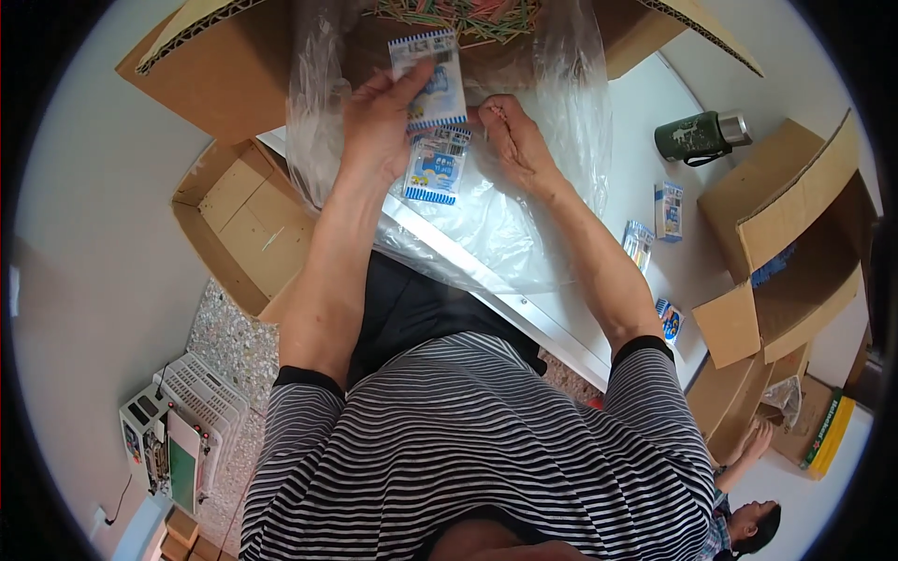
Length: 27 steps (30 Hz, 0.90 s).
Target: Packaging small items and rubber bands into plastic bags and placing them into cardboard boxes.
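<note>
My left hand (pixel 374 126) grips a small blue-and-white packet (pixel 438 89), thumb across its front. Just below it a second blue-and-white packet (pixel 437 170) lies over the clear plastic bag (pixel 510 224). Beside the held packet, my right hand (pixel 514 145) is closed with its fingers curled in; what they hold, if anything, is hidden. Beyond both hands, many thin pink, green and yellow sticks (pixel 477 21) lie in the plastic-lined cardboard box (pixel 224 79).
To the right on the white table (pixel 645 103) are a dark green flask (pixel 697 137), several packets (pixel 668 210) and an open carton (pixel 804 201). An open cardboard tray (pixel 248 201) stands left. A machine (pixel 150 430) is at lower left; another person (pixel 744 524) is at lower right.
</note>
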Each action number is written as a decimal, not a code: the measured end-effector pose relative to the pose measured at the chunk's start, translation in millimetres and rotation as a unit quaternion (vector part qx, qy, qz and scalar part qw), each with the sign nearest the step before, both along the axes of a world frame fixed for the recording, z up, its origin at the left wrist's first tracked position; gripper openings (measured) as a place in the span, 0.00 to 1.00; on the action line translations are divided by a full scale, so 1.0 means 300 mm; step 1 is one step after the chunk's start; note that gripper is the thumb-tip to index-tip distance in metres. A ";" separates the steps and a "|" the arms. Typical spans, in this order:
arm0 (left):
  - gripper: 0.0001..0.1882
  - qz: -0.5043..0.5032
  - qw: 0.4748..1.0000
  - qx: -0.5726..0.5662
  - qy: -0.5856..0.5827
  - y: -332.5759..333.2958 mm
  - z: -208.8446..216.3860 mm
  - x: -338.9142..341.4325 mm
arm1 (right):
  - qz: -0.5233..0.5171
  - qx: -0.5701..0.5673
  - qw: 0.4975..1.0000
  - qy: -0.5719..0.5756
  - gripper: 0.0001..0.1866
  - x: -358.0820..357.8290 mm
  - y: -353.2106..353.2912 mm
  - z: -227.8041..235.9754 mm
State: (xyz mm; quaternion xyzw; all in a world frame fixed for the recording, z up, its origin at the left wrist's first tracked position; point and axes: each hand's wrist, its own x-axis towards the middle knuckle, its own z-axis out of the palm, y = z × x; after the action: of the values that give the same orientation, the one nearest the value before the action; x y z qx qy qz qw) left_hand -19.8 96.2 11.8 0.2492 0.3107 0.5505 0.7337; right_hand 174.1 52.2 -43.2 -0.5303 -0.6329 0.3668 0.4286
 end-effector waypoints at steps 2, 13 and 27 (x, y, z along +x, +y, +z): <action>0.09 -0.010 0.997 0.031 0.068 -0.015 -0.012 0.000 | -0.004 0.000 1.000 0.010 0.10 0.019 0.006 0.006; 0.12 -0.170 0.929 0.194 0.267 -0.106 -0.038 -0.044 | 0.083 0.147 0.871 0.461 0.14 0.033 0.042 0.260; 0.12 -0.242 0.925 0.175 0.236 -0.138 -0.029 -0.019 | 0.058 0.124 0.921 0.364 0.12 -0.060 -0.030 0.264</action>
State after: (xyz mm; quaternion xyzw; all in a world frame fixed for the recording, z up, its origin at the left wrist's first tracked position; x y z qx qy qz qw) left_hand -25.6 54.9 3.1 0.5641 0.3035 0.3270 0.6948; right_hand 156.2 43.2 36.0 -0.2651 -0.5032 0.4772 0.6699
